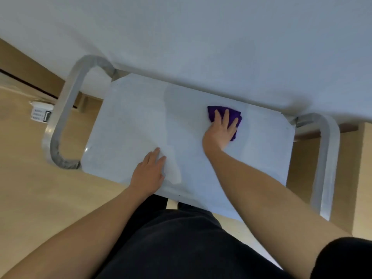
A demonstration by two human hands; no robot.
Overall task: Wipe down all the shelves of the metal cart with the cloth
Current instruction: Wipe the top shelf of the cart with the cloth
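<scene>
Two hands are lying flat and open on the top shelf (130, 121) of the metal cart (66, 109). The right hand (220, 130) is pressing the purple cloth (231, 114) against the shelf's far right part, fingers spread over it. The left hand (149, 172) is resting palm-down, holding nothing, at the shelf's near edge.

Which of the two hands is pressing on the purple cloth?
The right hand, flat on the purple cloth on the cart's top shelf. The left hand rests bare near the front edge.
</scene>
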